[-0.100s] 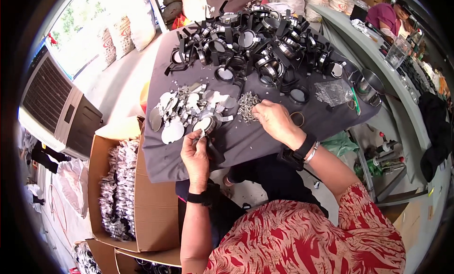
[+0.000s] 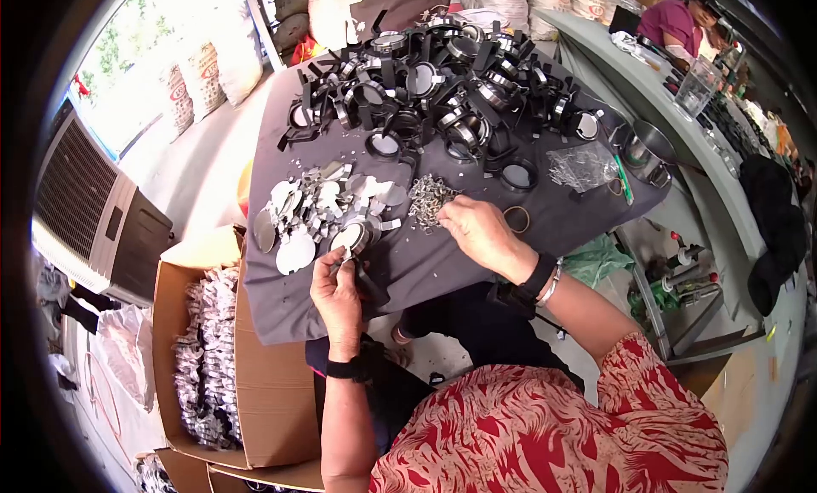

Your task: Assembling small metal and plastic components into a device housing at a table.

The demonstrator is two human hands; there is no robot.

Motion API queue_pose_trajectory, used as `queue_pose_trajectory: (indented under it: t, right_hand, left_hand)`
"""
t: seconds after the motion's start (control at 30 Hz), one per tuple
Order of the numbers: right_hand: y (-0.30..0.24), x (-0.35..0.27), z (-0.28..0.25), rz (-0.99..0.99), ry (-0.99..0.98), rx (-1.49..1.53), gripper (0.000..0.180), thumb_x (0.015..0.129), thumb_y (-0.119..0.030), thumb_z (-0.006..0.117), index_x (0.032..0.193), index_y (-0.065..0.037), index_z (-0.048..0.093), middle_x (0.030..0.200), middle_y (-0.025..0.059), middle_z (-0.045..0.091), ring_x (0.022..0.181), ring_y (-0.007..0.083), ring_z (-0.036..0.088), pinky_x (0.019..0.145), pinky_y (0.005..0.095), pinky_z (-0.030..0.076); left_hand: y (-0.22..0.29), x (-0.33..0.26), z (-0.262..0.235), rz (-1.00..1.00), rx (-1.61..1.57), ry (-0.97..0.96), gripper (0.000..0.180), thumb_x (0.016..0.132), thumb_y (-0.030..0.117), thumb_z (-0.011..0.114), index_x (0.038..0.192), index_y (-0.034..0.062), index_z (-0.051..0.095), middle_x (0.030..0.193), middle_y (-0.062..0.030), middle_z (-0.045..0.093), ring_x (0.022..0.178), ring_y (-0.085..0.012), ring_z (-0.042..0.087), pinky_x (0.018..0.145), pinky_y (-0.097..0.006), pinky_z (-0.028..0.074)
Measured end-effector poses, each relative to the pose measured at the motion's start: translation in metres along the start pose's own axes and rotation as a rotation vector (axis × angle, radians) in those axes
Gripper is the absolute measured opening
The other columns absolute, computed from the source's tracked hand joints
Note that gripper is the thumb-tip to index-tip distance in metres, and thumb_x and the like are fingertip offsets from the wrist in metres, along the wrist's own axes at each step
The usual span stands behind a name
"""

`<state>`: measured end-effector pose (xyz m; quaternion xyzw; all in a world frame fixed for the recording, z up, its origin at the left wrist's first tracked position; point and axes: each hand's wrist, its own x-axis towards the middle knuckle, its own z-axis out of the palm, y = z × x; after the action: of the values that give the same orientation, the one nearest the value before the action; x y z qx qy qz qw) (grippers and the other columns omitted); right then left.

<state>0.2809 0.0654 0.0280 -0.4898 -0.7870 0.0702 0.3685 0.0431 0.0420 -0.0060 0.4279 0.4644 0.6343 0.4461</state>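
Observation:
My left hand (image 2: 337,302) is closed on a round metal-rimmed part (image 2: 352,238) with a pale disc face and a black handle pointing down. Its thumb and fingertips pinch near the rim, at the front left of the cloth-covered table (image 2: 298,310). With fingertips pressed together, my right hand (image 2: 483,233) rests at the edge of a heap of small metal pieces (image 2: 432,199). Whatever lies between those fingertips is too small to make out. Thin metal discs and tabs (image 2: 328,195) lie in a loose pile just beyond my left hand.
Many black-handled round metal parts (image 2: 425,80) are heaped across the table's far side. At right lie a clear plastic bag (image 2: 583,168), a green pen-like tool (image 2: 625,182) and a metal pot (image 2: 645,148). An open carton (image 2: 277,391) of wrapped parts stands left. Another person (image 2: 672,29) sits far right.
The view has shifted slightly, so the table appears a little farther left. Both hands keep nearly the same places and grips.

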Motion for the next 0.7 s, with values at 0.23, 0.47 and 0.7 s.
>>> queue_pose_trajectory:
  t: [0.23, 0.47, 0.7]
  right_hand:
    - [0.031, -0.024, -0.039, 0.157, 0.148, -0.035, 0.009, 0.084, -0.013, 0.057, 0.085, -0.004, 0.057, 0.079, 0.0131, 0.059, 0.074, 0.0338, 0.059, 0.063, 0.0412, 0.047]
    - [0.124, -0.015, -0.068, 0.227, 0.205, -0.486, 0.011, 0.081, -0.01, 0.054, 0.08, -0.001, 0.061, 0.079, 0.0196, 0.06, 0.077, 0.0381, 0.059, 0.066, 0.0446, 0.047]
    - [0.28, -0.081, -0.091, 0.372, 0.196, -0.465, 0.008, 0.08, 0.001, 0.051, 0.085, 0.003, 0.056, 0.077, 0.0189, 0.053, 0.069, 0.0349, 0.05, 0.065, 0.0421, 0.04]
  left_hand:
    - [-0.002, 0.008, 0.001, 0.011, -0.026, -0.027, 0.016, 0.09, 0.001, 0.052, 0.105, 0.0021, 0.056, 0.091, -0.0059, 0.065, 0.075, -0.0098, 0.063, 0.051, -0.017, 0.042]
    - [0.025, 0.008, -0.027, -0.027, 0.071, 0.137, 0.014, 0.09, 0.005, 0.053, 0.103, 0.0057, 0.059, 0.075, -0.0034, 0.063, 0.053, -0.0046, 0.052, 0.042, -0.016, 0.035]
    - [-0.024, 0.014, 0.001, 0.126, 0.019, 0.005, 0.019, 0.087, 0.0, 0.055, 0.106, 0.002, 0.056, 0.08, 0.0029, 0.057, 0.07, -0.0027, 0.048, 0.062, -0.019, 0.041]
